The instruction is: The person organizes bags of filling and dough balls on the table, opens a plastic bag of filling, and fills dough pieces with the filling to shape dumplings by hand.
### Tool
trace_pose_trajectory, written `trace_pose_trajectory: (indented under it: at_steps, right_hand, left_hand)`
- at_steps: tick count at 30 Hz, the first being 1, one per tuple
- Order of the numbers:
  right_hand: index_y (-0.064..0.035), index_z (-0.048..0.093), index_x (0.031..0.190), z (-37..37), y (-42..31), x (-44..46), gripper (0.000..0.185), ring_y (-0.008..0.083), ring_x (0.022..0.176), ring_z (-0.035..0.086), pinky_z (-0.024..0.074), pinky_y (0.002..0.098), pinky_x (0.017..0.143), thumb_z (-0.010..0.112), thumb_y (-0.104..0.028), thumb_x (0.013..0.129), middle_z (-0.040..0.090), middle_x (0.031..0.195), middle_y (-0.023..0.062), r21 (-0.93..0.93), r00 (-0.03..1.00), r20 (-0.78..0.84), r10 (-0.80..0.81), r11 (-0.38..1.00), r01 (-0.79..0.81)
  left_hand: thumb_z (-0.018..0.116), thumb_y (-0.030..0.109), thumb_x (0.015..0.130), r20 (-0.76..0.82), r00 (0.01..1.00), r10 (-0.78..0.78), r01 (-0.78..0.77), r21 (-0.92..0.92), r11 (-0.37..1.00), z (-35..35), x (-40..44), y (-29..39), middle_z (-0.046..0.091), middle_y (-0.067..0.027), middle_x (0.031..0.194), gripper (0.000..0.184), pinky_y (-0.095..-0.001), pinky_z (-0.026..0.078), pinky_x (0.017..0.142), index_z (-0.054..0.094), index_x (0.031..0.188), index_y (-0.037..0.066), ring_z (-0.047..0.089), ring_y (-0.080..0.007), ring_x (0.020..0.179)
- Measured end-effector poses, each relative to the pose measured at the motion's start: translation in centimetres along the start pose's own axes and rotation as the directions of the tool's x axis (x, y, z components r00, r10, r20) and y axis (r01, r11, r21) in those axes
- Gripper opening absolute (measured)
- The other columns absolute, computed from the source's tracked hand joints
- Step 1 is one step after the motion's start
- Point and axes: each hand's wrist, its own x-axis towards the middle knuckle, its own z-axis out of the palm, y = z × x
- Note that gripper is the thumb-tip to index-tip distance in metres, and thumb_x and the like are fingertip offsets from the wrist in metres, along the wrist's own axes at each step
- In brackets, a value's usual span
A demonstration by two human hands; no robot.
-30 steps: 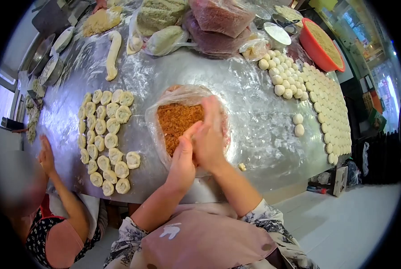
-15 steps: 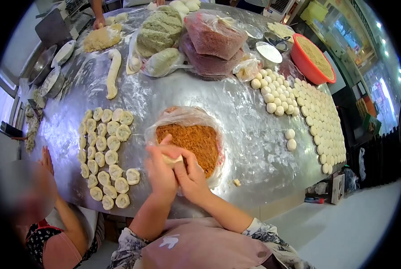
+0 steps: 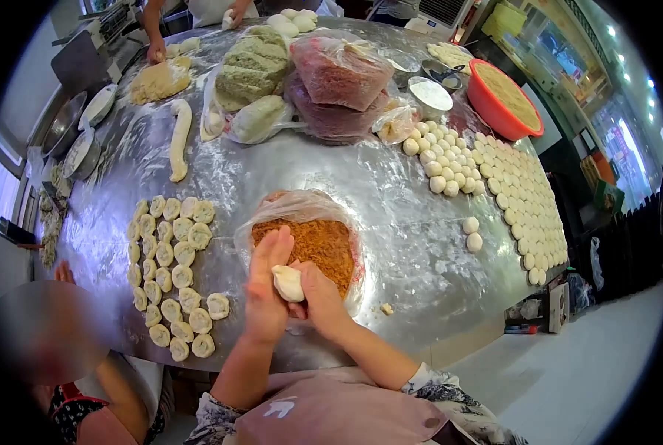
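A dough piece (image 3: pixel 288 282), seemingly light, soft, easily dented and best cupped by its sides, is pinched by the right hand (image 3: pixel 322 298) against the flattened left hand (image 3: pixel 265 297).

No text, label, brand, number or sign can be read in this view.

a pale, rounded dough lump (image 3: pixel 288 283) is held near crumbly orange-brown filling (image 3: pixel 324 248).

your cream-white dough piece (image 3: pixel 288 285), rusty-orange filling (image 3: pixel 322 246), your dusty-pink apron (image 3: pixel 346 415) with white motif (image 3: pixel 278 409), your grey-and-white patterned sleeves (image 3: pixel 436 387), red basin (image 3: pixel 491 119)
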Motion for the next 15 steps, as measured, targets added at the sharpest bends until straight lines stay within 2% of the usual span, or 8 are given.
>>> trace_pose_trajectory:
  at_steps: [1, 4, 5, 8, 10, 12, 14, 15]
  right_hand:
    - [-0.004, 0.05, 0.118, 0.4, -0.3, -0.2, 0.056, 0.0087, 0.06, 0.049, 0.0393, 0.0243, 0.052, 0.022, -0.05, 0.103, 0.056, 0.079, 0.0058, -0.062, 1.0, -0.028, 0.012, 0.998, -0.014]
    - [-0.0051, 0.051, 0.12, 0.9, -0.1, -0.8, 0.056, 0.0097, 0.062, 0.051, 0.041, 0.0248, 0.054, 0.024, -0.051, 0.103, 0.057, 0.084, 0.0065, -0.154, 0.995, 0.043, -0.088, 0.984, 0.093]
    - [-0.0061, 0.051, 0.121, 0.9, 1.5, -0.3, 0.056, 0.0099, 0.063, 0.052, 0.0419, 0.0243, 0.055, 0.026, -0.052, 0.102, 0.058, 0.09, 0.0063, -0.309, 0.968, 0.002, -0.252, 0.92, 0.241]
    - [-0.0066, 0.051, 0.121, 1.2, 1.0, -0.2, 0.055, 0.0101, 0.066, 0.053, 0.0426, 0.0244, 0.056, 0.028, -0.053, 0.102, 0.057, 0.095, 0.0061, -0.493, 0.875, -0.07, -0.478, 0.779, 0.387]
    - [-0.0068, 0.053, 0.114, 1.0, 0.4, -0.4, 0.058, 0.0097, 0.062, 0.053, 0.0415, 0.0244, 0.053, 0.024, -0.055, 0.101, 0.059, 0.086, 0.005, -0.376, 0.939, -0.127, -0.321, 0.891, 0.253]
    - [-0.0071, 0.054, 0.109, 0.4, -0.2, -0.9, 0.06, 0.0097, 0.059, 0.054, 0.0408, 0.0241, 0.051, 0.022, -0.057, 0.1, 0.06, 0.08, 0.0046, -0.131, 0.997, -0.041, -0.061, 0.99, 0.055]
    - [-0.0033, 0.055, 0.11, 0.3, 0.6, -0.9, 0.055, 0.0161, 0.063, 0.06, 0.0471, 0.0305, 0.056, 0.026, -0.05, 0.103, 0.062, 0.083, 0.0083, -0.202, 0.997, -0.077, -0.029, 0.979, 0.013]
    - [-0.0032, 0.055, 0.11, 0.5, 0.7, -0.6, 0.055, 0.0161, 0.064, 0.06, 0.0472, 0.0298, 0.057, 0.027, -0.05, 0.103, 0.063, 0.083, 0.0081, -0.363, 0.952, -0.075, -0.297, 0.897, 0.252]
  left_hand:
    - [0.045, 0.043, 0.101, 0.044, 0.999, 0.014, -0.016, 0.052, 0.999, -0.2, -0.2, 0.2, 0.058, -0.0262, 0.122, 0.046, -0.0347, 0.05, 0.089, 0.061, 0.098, 0.0, 0.058, -0.0288, 0.115]
    - [0.045, 0.043, 0.1, 0.198, 0.979, -0.055, 0.002, 0.262, 0.965, -3.4, -0.4, -0.6, 0.061, -0.0277, 0.115, 0.046, -0.035, 0.051, 0.087, 0.061, 0.101, -0.001, 0.058, -0.0282, 0.114]
    - [0.046, 0.042, 0.1, 0.127, 0.989, -0.083, 0.053, 0.22, 0.974, -3.5, -0.5, -0.8, 0.064, -0.0259, 0.11, 0.047, -0.0386, 0.048, 0.092, 0.061, 0.101, -0.002, 0.058, -0.0303, 0.115]
    - [0.045, 0.041, 0.101, 0.213, 0.976, 0.038, -0.101, 0.296, 0.95, -3.7, 0.0, -1.0, 0.063, -0.0277, 0.111, 0.044, -0.0377, 0.049, 0.09, 0.059, 0.094, 0.0, 0.064, -0.0245, 0.097]
    - [0.047, 0.044, 0.099, -0.078, 0.994, 0.076, -0.076, 0.004, 0.997, 1.3, -0.2, -0.1, 0.062, -0.0286, 0.114, 0.047, -0.0363, 0.052, 0.084, 0.059, 0.091, -0.001, 0.064, -0.0234, 0.092]
    - [0.048, 0.046, 0.098, -0.054, 0.996, 0.066, -0.066, -0.002, 0.998, 1.7, 0.0, -0.1, 0.061, -0.0294, 0.116, 0.05, -0.0359, 0.052, 0.082, 0.059, 0.089, -0.001, 0.065, -0.0235, 0.09]
    - [0.05, 0.047, 0.097, 0.257, 0.966, -0.023, -0.054, 0.289, 0.956, -2.5, -0.2, -0.6, 0.06, -0.0302, 0.118, 0.051, -0.0366, 0.052, 0.083, 0.059, 0.087, -0.002, 0.065, -0.0245, 0.09]
    - [0.05, 0.045, 0.098, 0.196, 0.979, -0.051, -0.01, 0.299, 0.954, -2.3, -0.3, -0.5, 0.06, -0.0309, 0.119, 0.049, -0.0347, 0.053, 0.077, 0.059, 0.085, -0.001, 0.065, -0.0238, 0.09]
